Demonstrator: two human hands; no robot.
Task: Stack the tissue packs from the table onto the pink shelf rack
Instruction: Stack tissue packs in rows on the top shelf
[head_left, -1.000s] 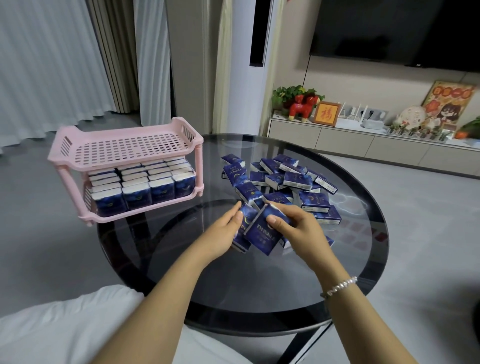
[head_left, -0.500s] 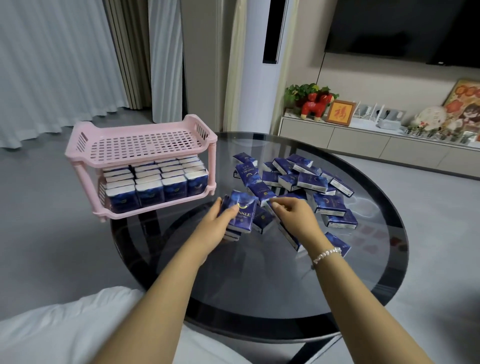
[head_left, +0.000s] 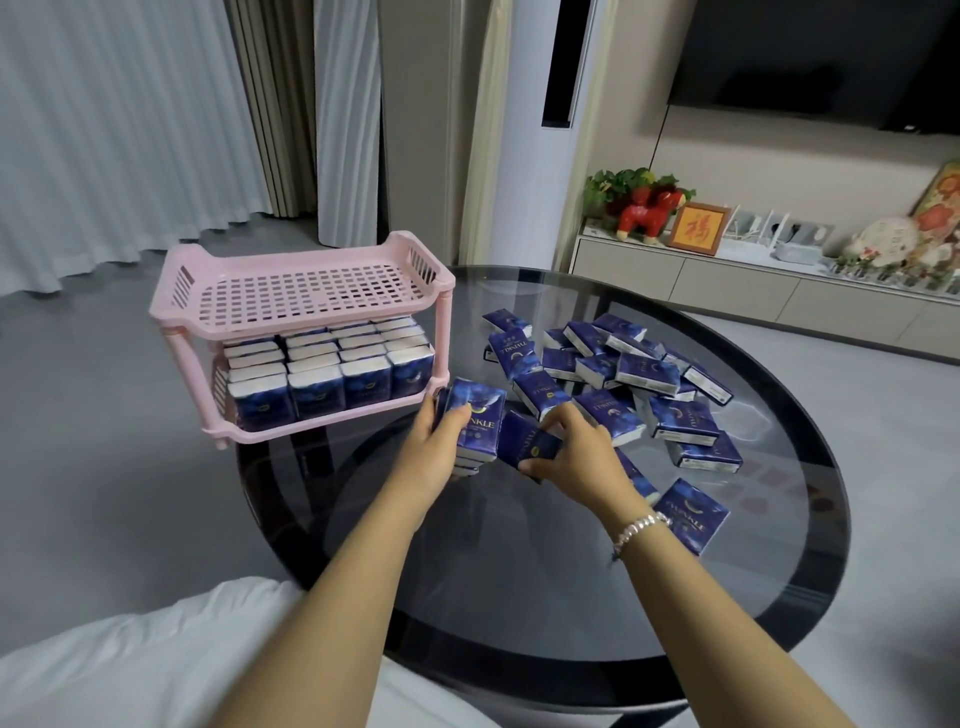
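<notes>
- Dark-blue plastic-wrapped tissue packs (head_left: 644, 371) lie in a loose heap on the far-right part of the round dark glass worktop (head_left: 545, 597), tilted every which way; one stray pack (head_left: 688, 519) sits just right of the right wrist.
- Left hand (head_left: 434, 447): fingers curled round a small stack of packs (head_left: 475, 423), top one face-up w/ "TWINKLE" legible, long axis running roughly away from the person. How many packs are in the stack: can't tell, lower ones mostly covered.
- Right hand (head_left: 576, 452): fingers wrapped over one more pack (head_left: 530, 441), tilted, touching or nearly touching the left-hand stack. Looks like it's being added to that stack (my read).
- Pink perforated plastic two-tier shelf rack (head_left: 301, 291) stands at the worktop's left edge, just beyond and left of the left hand. Left hand is the nearer one.
- Key relation: rack is up-left of the held stack; lower tier (head_left: 322, 421) looks full w/ upright packs in rows, top tier bare. So the next load prob. has to go up and over the top tier's rim, not in at the front.
- Hidden: rack's back rows, pack under the right palm, heap's underside. Rack's front-left foot seems to overhang the worktop edge, not sure.
</notes>
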